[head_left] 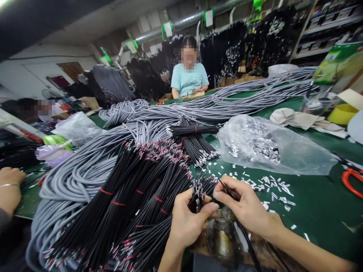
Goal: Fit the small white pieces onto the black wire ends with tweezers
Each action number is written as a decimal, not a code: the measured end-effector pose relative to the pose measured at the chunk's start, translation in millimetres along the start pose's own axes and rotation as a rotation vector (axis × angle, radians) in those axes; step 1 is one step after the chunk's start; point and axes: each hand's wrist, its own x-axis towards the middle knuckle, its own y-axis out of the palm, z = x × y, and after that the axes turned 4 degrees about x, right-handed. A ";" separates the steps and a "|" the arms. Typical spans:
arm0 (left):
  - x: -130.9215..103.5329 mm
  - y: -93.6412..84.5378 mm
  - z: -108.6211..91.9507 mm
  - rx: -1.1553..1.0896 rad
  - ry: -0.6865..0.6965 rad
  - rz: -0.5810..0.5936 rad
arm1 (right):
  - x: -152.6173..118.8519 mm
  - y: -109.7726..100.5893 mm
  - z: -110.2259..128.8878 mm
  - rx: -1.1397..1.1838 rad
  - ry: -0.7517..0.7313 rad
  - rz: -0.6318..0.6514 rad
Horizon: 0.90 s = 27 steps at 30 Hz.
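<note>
My left hand [188, 217] is closed around a bunch of short black cables [198, 194] whose stripped ends point upward. Close beside it, my right hand [244, 204] pinches the dark end of a black cable [249, 245], which runs down past my wrist. Beneath both hands sits a worn, brownish metal fixture [224, 240] on a wooden board [262, 255]. To the left lie several bundles of black cables [104, 211] bound with red ties, their red and white wire ends showing. What lies between my right fingertips is partly hidden.
Long grey cables [76, 181] cover the table's left and back. Small white tabs [273, 185] are scattered right of my hands, near a clear plastic bag [300, 151] and red-handled scissors [351, 183]. A person in a light blue shirt [188, 79] sits opposite; another person's hand [11, 189] rests far left.
</note>
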 end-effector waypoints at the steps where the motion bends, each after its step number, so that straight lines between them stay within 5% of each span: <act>1: 0.2 0.5 -0.1 0.019 0.005 -0.030 | -1.2 1.3 -0.1 -0.003 0.002 -0.007; 5: 0.9 0.5 -1.1 0.072 0.073 -0.115 | -4.4 2.7 -0.2 -0.067 -0.042 -0.039; 19: 1.4 -1.9 5.1 0.019 0.114 0.043 | 0.0 -6.5 -0.5 -0.112 -0.122 0.037; 27: 0.4 -0.9 4.1 0.001 0.061 -0.086 | -4.2 -0.5 2.1 -0.174 -0.083 -0.010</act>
